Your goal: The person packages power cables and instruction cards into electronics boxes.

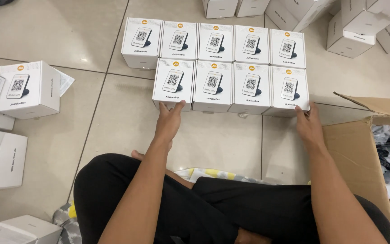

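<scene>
White boxes sit in two tight rows on the tiled floor (113, 122), five behind and four in front. The left hand (169, 118) lies flat, fingers straight, against the near face of the front row's left end box (174, 84). The right hand (308, 123) presses, open, at the right end box (289, 90). A brown cardboard carton (357, 149) stands just right.
</scene>
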